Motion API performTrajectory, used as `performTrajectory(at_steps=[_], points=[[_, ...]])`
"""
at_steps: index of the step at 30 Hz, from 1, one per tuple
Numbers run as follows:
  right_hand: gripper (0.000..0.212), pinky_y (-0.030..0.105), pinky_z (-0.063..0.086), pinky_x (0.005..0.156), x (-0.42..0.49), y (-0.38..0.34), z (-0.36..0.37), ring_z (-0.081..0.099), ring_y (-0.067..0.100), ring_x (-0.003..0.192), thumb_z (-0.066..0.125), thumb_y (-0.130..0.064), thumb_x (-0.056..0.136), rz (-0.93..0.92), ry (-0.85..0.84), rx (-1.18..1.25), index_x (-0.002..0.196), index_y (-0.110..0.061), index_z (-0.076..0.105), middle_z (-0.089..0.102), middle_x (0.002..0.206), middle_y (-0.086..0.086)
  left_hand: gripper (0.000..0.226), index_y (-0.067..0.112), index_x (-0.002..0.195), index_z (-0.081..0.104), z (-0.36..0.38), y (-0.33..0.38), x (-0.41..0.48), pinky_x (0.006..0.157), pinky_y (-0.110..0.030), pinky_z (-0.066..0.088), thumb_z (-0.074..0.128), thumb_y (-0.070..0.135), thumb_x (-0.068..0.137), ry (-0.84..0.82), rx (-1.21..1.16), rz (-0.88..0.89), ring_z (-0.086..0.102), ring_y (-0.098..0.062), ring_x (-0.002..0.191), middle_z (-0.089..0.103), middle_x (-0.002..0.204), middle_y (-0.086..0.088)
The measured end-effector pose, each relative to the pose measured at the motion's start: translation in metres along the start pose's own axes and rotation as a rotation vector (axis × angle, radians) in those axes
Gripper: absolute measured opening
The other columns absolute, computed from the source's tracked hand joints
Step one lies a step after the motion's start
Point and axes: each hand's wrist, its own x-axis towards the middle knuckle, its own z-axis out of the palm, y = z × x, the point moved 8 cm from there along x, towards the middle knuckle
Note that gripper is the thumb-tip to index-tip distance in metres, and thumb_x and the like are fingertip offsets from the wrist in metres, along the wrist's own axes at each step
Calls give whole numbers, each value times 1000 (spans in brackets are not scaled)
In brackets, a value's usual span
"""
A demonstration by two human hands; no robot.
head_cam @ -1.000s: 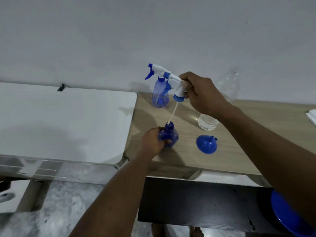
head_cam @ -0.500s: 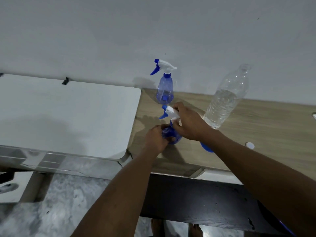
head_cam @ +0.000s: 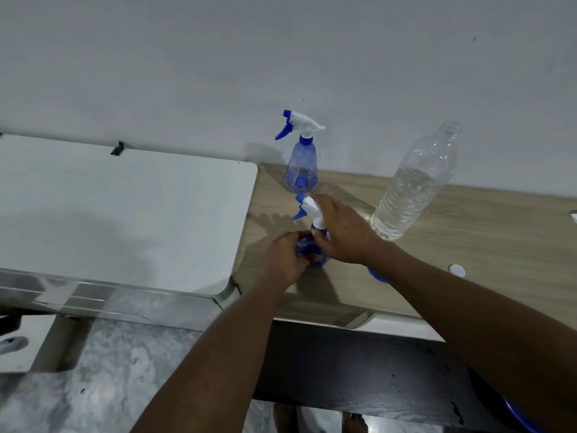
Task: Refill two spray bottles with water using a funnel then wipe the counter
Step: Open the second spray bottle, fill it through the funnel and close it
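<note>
Two grips work the near spray bottle (head_cam: 307, 250) at the counter (head_cam: 468, 242) edge: your left grip (head_cam: 284, 258) clasps its body steady, letting your right grip (head_cam: 343, 235), pinching the collar (head_cam: 315, 227), seat the sprayer (head_cam: 308, 207).

The wood table (head_cam: 468, 232), right of centre, is matt with pale grain; the white table (head_cam: 125, 207) at left is smooth and faintly shiny. The far spray bottle (head_cam: 301, 165) and near spray bottle (head_cam: 304, 246) are translucent blue plastic, the spray head (head_cam: 312, 209) opaque white. The water bottle (head_cam: 409, 189) is clear, glossy, ribbed plastic. The floor (head_cam: 125, 370) looks like polished grey stone.
</note>
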Motion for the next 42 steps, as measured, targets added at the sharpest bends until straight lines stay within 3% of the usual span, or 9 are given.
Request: performTrajectory(at_steps=[6, 10, 14, 17, 21, 25, 29, 37, 42], points=[[52, 38, 42, 76, 4, 0, -1, 55, 29, 90, 66, -46, 88, 35, 36, -109, 120, -8, 52, 62, 107, 10, 44, 22, 111, 63, -1, -1, 0, 78, -29, 49, 81, 27, 71, 7, 7, -19, 63, -18, 94, 67, 105, 2], [41, 36, 39, 77, 2, -1, 0, 56, 30, 91, 64, -27, 86, -24, 55, -79, 120, -8, 51, 60, 108, 10, 50, 27, 118, 62, -1, 3, -1, 83, -28, 48, 82, 31, 73, -17, 10, 0, 61, -13, 97, 64, 109, 7], [51, 36, 39, 81, 1, 4, 1, 55, 26, 93, 68, -44, 85, 9, 66, -133, 119, -10, 52, 61, 108, 7, 45, 22, 114, 62, 1, 3, -1, 82, -29, 50, 81, 28, 74, -14, 23, -3, 63, -16, 97, 66, 108, 2], [45, 33, 36, 81, -2, 3, 3, 57, 26, 95, 66, -30, 84, -16, 71, -69, 121, -11, 49, 60, 111, 7, 48, 24, 117, 62, 1, 4, -1, 86, -31, 51, 82, 31, 73, -20, 12, 10, 62, -15, 98, 65, 111, 3], [48, 33, 36, 78, 0, 10, 3, 58, 25, 90, 67, -43, 87, 27, 69, -102, 119, -11, 50, 64, 106, 5, 46, 23, 115, 62, 4, 4, -3, 86, -35, 53, 81, 28, 73, -17, 15, -4, 63, -17, 98, 67, 110, 1], [47, 32, 34, 79, -4, 8, 5, 54, 22, 91, 66, -26, 85, 9, 62, 9, 125, -11, 46, 60, 114, 7, 51, 26, 119, 61, 5, 4, -1, 88, -35, 53, 82, 31, 73, -25, 17, 7, 63, -16, 100, 65, 113, 3], [49, 33, 36, 77, -5, 10, 5, 53, 21, 88, 70, -39, 85, 35, 93, -53, 120, -12, 48, 61, 108, 4, 42, 32, 105, 60, 8, 2, -2, 83, -32, 54, 83, 32, 70, -18, -29, -25, 64, -14, 95, 66, 106, 6], [42, 33, 36, 74, -10, 12, 8, 54, 22, 84, 73, -26, 84, 119, 147, 20, 115, -12, 49, 60, 106, 6, 48, 32, 116, 61, 13, 0, -2, 85, -32, 54, 81, 28, 73, -64, -42, -20, 64, -12, 97, 65, 110, 8], [43, 31, 47, 64, -19, 37, 1, 58, 16, 74, 87, -34, 70, 330, 241, 346, 100, -17, 61, 65, 87, -4, 47, 38, 109, 66, 7, 11, -6, 67, -7, 46, 86, 24, 69, -106, -191, -44, 64, 4, 76, 68, 86, 24]])
